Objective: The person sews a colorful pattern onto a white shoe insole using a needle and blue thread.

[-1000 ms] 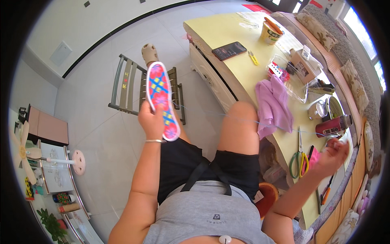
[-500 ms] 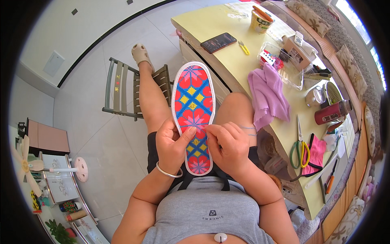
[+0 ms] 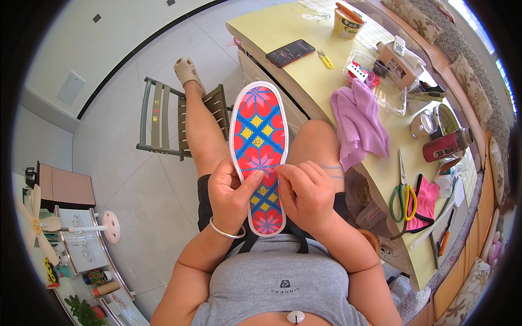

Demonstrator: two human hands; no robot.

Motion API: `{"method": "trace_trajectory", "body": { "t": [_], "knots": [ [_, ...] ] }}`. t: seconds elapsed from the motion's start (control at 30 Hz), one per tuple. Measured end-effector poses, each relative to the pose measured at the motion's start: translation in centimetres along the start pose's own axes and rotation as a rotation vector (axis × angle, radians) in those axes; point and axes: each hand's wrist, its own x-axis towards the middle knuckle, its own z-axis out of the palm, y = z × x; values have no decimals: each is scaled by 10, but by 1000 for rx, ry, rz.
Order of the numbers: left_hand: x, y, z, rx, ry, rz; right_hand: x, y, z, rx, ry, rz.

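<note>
An embroidered insole (image 3: 259, 153) with a white rim and pink, blue and yellow flower patterns is held upright over the lap, between the two bare knees; its near end is gripped by the left hand (image 3: 231, 195), whose fingers are closed round the left edge while the thumb is pressed across the stitched face; a silver bangle (image 3: 225, 232) is worn on that wrist. The right hand (image 3: 304, 194) is closed at the right edge of the insole, its fingertips pinched together against the stitching near the middle; whether a needle is held there cannot be told. A slatted folding chair (image 3: 157, 122) is seen to the left and farther off, with a sandalled foot (image 3: 187, 71) rested on it. To the right a yellow table (image 3: 296, 76) is laid with a purple cloth (image 3: 359, 122), which hangs over its near edge; a dark phone (image 3: 290, 52) and small yellow snips (image 3: 325, 58) are placed farther away; green-handled scissors (image 3: 403, 193) are set nearer, just beside a pink piece of fabric (image 3: 424, 202); a red can (image 3: 447, 146) lies at the far right.
</note>
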Motion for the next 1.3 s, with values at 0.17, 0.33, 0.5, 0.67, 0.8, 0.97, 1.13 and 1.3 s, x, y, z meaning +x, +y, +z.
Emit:
{"method": "trace_trajectory", "body": {
  "t": [0.17, 0.33, 0.5, 0.67, 0.8, 0.97, 1.13, 1.3],
  "knots": [
    [-1, 2, 3, 1, 8, -14, -2, 1, -1, -18, 6, -16],
    [-2, 2, 3, 32, 10, 2, -1, 1, 1, -4, 14, -25],
    [-2, 2, 2, 54, -4, 10, -2, 1, 0, -21, -5, -19],
    [-4, -4, 5, 165, 18, 119, -3, -1, -2, -84, -38, -24],
    [-8, -17, -4, 402, -6, 318, -3, -4, 0, -77, -50, -22],
    [-6, -21, -1, 493, 40, 420, -7, -4, 5, -27, 3, 96],
    [-8, -22, -2, 522, 23, 429, -10, -1, 2, -55, -40, 64],
    [4, -6, -5, 45, -63, 180, 1, 2, -18, 98, 143, 308]
  ]
}}
